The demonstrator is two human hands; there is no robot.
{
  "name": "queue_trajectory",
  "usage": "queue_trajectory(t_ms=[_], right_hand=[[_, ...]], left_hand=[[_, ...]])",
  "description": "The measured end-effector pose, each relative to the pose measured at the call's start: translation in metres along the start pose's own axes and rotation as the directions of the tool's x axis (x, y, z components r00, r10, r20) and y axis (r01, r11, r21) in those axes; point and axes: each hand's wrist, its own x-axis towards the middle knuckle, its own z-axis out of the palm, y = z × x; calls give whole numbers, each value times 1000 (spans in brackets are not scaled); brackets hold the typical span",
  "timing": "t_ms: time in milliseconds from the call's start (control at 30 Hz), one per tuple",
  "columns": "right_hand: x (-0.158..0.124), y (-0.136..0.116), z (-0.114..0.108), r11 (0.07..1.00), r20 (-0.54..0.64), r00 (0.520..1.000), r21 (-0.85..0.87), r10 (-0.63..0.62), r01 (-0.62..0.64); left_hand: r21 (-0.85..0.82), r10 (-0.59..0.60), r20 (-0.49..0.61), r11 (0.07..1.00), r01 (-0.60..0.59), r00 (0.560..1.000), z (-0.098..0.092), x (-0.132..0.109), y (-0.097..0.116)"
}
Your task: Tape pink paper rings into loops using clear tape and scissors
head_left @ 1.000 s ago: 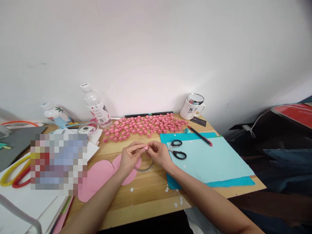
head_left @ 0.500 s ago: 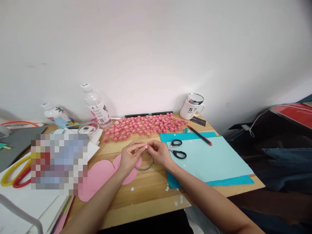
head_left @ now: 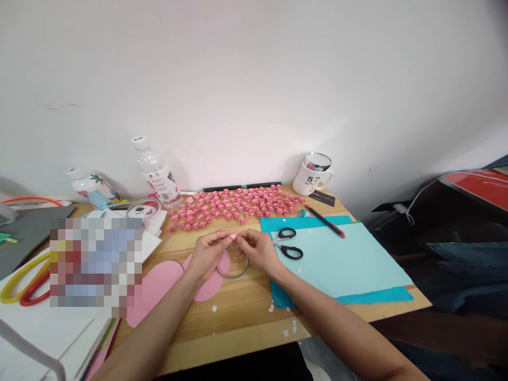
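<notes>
A small pink paper piece (head_left: 234,236) is pinched between the fingertips of both hands, which are brought together above the middle of a wooden bench (head_left: 238,323). The left hand (head_left: 208,254) is closed on it from the left and the right hand (head_left: 260,248) from the right, so it sits evenly between them, neither hand nearer. The piece is too small for its long axis to be told. Just beneath the hands a clear ring (head_left: 234,274) is laid flat on the bench, touching a pink cut-out (head_left: 159,288) spread out to the left. Behind the hands, toward the white wall (head_left: 254,79), many pink paper rolls (head_left: 238,203) are scattered in a broad band. Just beside the right hand, black-handled scissors (head_left: 288,243) are rested on a light blue sheet (head_left: 345,259), with a red pen (head_left: 325,221) beyond. A bottle (head_left: 156,174) and a mug (head_left: 313,175) are stood at the back.
</notes>
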Motion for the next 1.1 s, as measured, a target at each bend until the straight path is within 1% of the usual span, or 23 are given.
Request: queue_trajectory(t_ms=[167, 533, 633, 867, 933, 1000, 1100], right_hand=[[1, 2, -1, 999, 13, 1000, 46, -10, 9], [1, 1, -2, 996, 36, 999, 89, -4, 1], [2, 1, -2, 997, 27, 1000, 76, 4, -6], [3, 5, -2, 999, 11, 1000, 33, -1, 1], [3, 4, -2, 1000, 3, 1000, 14, -8, 8], [3, 3, -2, 1000, 4, 1000, 17, -15, 14], [2, 2, -2, 998, 30, 999, 64, -18, 16]], left_hand=[[-52, -32, -16, 998, 31, 999, 3, -1, 5], [-79, -47, 11, 996, 48, 999, 0, 2, 2], [-39, -23, 0, 999, 23, 1000, 0, 1, 2], [158, 71, 7, 985, -71, 997, 2, -1, 3], [136, 65, 10, 988, -66, 998, 2, -1, 3], [58, 38, 13, 998, -39, 999, 2, 0, 2], [-45, -7, 26, 999, 8, 1000, 1, 1, 1]])
